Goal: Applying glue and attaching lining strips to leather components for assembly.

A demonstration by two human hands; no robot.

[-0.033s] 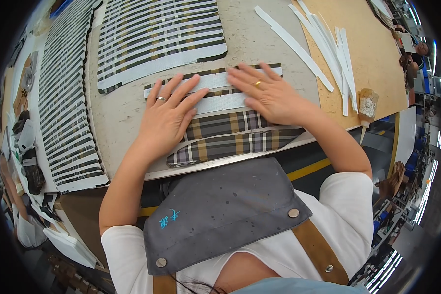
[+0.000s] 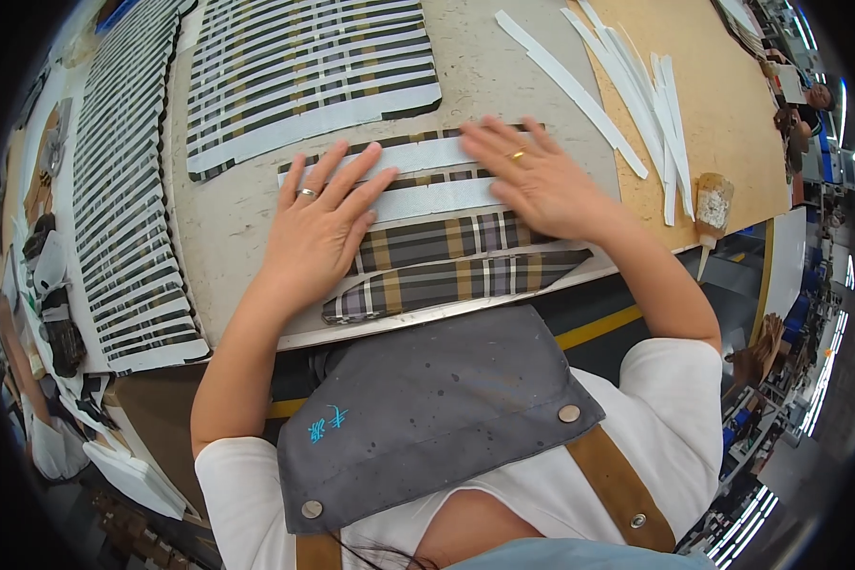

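Note:
My left hand [image 2: 321,226] lies flat, fingers spread, on a stack of plaid fabric pieces [image 2: 451,271] near the table's front edge. A ring shows on one finger. My right hand [image 2: 535,180] presses flat on the same stack, also with a ring. Under my fingertips are white backing strips [image 2: 418,157] laid across the plaid pieces. Neither hand grips anything; both rest palm down.
A larger batch of plaid pieces with white strips [image 2: 304,71] lies further back. More striped pieces [image 2: 128,199] run down the left side. Loose white strips [image 2: 627,85] and a small glue bottle [image 2: 711,207] lie on a brown board [image 2: 722,123] at right. The table's metal edge [image 2: 427,318] is close to my grey apron.

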